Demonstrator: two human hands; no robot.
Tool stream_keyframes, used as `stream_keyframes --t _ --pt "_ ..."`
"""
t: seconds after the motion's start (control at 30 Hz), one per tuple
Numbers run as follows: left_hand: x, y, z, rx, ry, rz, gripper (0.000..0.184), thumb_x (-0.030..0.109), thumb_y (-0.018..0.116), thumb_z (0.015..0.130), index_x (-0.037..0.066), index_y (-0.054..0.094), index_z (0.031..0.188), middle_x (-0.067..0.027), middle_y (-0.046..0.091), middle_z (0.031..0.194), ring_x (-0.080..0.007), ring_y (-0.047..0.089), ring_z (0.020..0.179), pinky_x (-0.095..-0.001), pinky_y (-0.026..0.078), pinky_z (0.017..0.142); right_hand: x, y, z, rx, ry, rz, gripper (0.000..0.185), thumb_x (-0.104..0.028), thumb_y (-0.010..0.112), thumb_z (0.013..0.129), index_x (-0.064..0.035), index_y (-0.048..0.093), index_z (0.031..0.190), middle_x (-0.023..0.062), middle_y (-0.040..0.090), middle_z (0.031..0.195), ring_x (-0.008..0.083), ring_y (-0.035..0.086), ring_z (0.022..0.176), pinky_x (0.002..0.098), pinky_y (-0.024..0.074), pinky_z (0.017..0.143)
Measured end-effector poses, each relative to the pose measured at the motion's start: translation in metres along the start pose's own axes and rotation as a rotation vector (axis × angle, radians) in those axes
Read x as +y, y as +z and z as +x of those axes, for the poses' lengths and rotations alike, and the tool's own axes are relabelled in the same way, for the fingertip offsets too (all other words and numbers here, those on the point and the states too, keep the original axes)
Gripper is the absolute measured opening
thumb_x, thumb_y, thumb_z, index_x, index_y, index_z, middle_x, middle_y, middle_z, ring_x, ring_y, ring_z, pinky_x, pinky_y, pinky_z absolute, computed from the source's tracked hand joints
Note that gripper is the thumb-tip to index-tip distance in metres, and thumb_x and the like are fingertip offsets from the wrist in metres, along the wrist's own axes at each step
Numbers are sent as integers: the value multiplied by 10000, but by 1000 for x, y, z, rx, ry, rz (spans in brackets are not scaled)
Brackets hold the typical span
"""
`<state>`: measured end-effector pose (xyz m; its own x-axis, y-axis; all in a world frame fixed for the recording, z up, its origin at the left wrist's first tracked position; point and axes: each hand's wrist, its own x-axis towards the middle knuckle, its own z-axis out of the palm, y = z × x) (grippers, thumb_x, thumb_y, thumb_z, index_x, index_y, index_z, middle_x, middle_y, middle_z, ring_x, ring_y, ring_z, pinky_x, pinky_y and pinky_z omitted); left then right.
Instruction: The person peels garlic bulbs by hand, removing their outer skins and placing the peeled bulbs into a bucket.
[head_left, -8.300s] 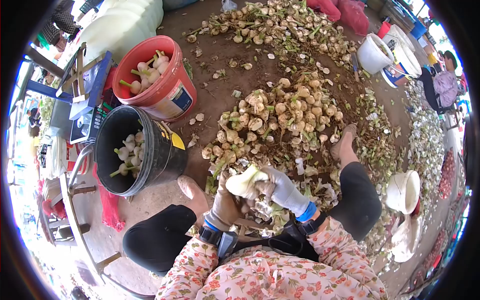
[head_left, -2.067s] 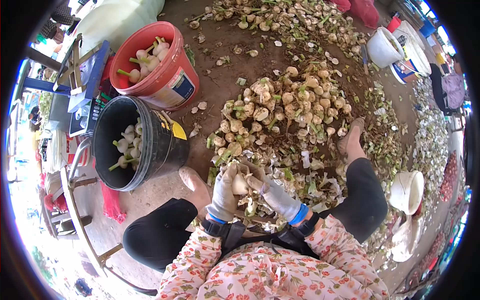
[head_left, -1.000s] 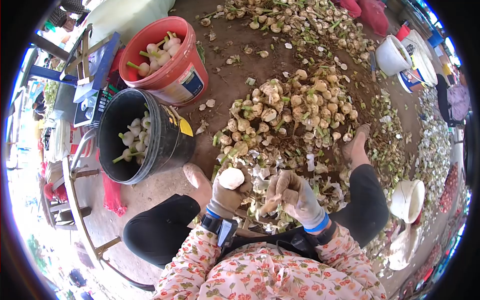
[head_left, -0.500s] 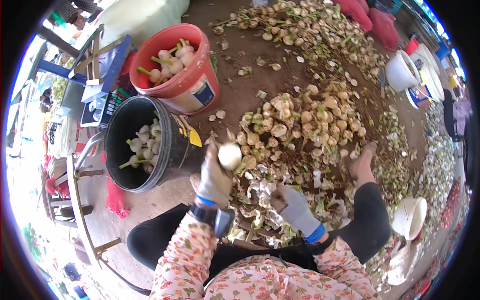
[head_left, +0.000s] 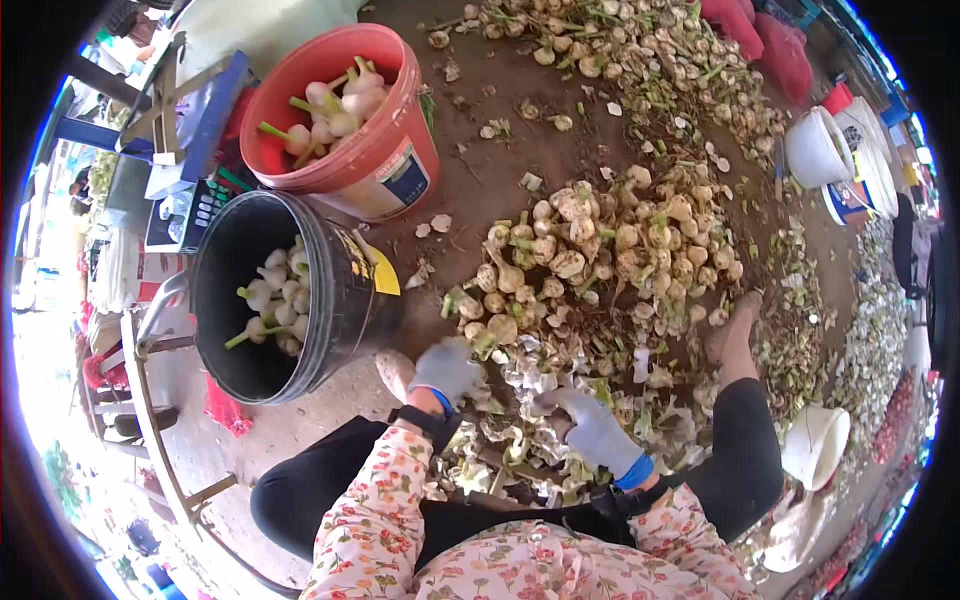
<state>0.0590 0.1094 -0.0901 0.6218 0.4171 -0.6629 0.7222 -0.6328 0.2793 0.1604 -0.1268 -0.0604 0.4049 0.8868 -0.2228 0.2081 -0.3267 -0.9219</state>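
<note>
My left hand, in a pale work glove, hangs over the near edge of a heap of brownish garlic bulbs. Its fingers point down and away, so whatever they hold, if anything, is hidden. My right hand, gloved too, is above the loose peelings with its fingers curled in; what lies inside them I cannot make out. To the left a black bucket tilts toward me with white, cleaned garlic bulbs inside. Beyond it stands a red bucket containing more cleaned bulbs with green stems.
A larger garlic pile spreads across the floor at the back. White buckets stand at the right, with another white bucket on its side near my knee. A curved metal frame stands at the left.
My left hand has drawn back toward me and turned over; the white bulb it held is no longer visible. My right hand has moved slightly down, its fingers still curled. The view has shifted slightly.
</note>
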Motion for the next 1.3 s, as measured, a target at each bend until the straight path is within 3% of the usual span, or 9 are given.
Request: stream_keyframes --t 0.1,0.37,0.47,0.6,0.83,0.97,1.1,1.2,1.3 --pt "-31 0 41 226 -122 -649 503 326 645 743 22 581 1138 -221 615 1087 -366 567 1056 -406 440 912 -3 -2 4 42 70 -200 332 -92 612 819 -18 569 1140 139 624 1052 269 617 916 314 484 805" --pt "-19 34 130 210 -173 -344 577 263 716 676 32 542 1175 -194 648 993 -316 609 992 -372 482 848 11 0 17 -144 263 -113 396 -238 566 845 -63 540 1199 176 598 1098 348 573 991 394 450 859" --pt "-25 27 115 453 -89 -823 449 178 684 731 15 556 1130 -133 660 894 -253 631 941 -360 507 776 19 5 16 -77 282 -26 372 -202 563 871 -43 535 1206 157 610 1032 265 587 919 347 468 791" --pt "18 -11 34 43 120 -2070 417 137 658 736 8 523 1109 -78 609 1035 -199 601 953 -321 492 889 1 9 33 146 322 481 424 -145 592 883 4 463 1258 58 596 851 127 556 709 236 469 639" --pt "75 -7 -70 -261 392 -1665 742 -67 688 646 25 404 1325 -61 515 1217 -156 519 1077 -277 417 936 -46 -26 19 231 298 919 257 -135 573 900 -21 523 1126 -34 507 688 12 431 489 171 323 413" --pt "83 0 -93 14 444 -1534 650 -40 785 585 54 493 1158 -63 524 1174 -157 518 1067 -280 436 903 -61 -19 12 452 107 954 297 -193 606 897 -33 521 1132 -11 536 786 26 483 556 169 392 474" --pt "90 9 -100 618 699 -736 633 -22 802 538 84 507 1088 -97 524 1090 -240 515 1033 -328 421 899 -34 -17 1 288 176 762 358 -257 615 892 -27 519 1149 25 584 908 96 543 782 228 448 695" --pt "100 11 -111 717 747 -712 617 -29 796 536 83 512 1072 -115 526 1092 -269 520 1021 -337 416 905 -46 -16 -2 231 40 443 350 -302 594 901 -26 546 1111 0 590 933 86 528 827 261 453 734" --pt "95 21 -110 536 629 -1027 603 -24 803 557 64 516 1079 -100 523 1101 -223 510 1046 -317 413 905 -37 -17 -7 145 133 743 327 -250 584 912 -12 531 1129 -5 577 874 62 503 755 226 440 668"
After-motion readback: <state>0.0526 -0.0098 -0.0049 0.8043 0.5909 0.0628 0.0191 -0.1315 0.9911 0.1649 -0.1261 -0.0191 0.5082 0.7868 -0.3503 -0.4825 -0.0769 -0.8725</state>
